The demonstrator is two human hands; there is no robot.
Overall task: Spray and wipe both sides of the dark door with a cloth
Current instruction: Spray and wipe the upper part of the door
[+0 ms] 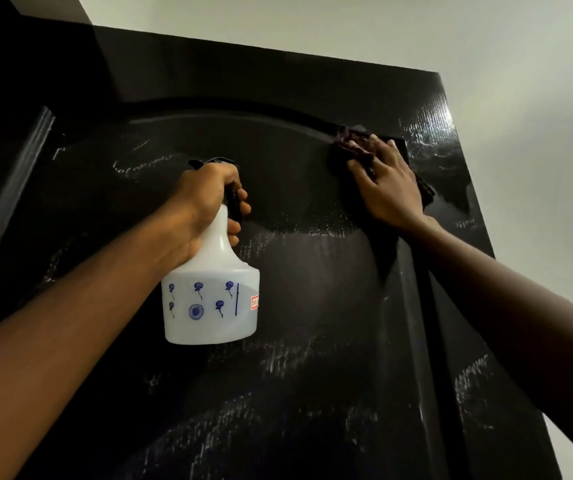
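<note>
The tall, shiny black door (312, 289) fills most of the view, seen from low down. It looks smooth and hard. A raised, curved strip runs like an arch near its top, and straight raised strips run down its 2 sides. Thin pale wet streaks and smears shine on it in many spots.

The left hand (205, 206) holds a white plastic spray bottle (212, 303) up in front of the middle of the door. Its grip is closed tight round the bottle's thin neck, with fingers curled by the black trigger. The bottle is wide and round at the bottom, with little blue flower pictures and 1 small red and white sticker on its side. Its black spray top (214, 163) peeks out above the hand.

The right hand (387, 183) lies flat on a dark, crumpled soft cloth (349, 145). Its grip is spread wide, fingers straight, pressing the cloth on the door at the right end of the arch, near the top right corner.

A plain pale wall (520, 46) shows behind the door.
</note>
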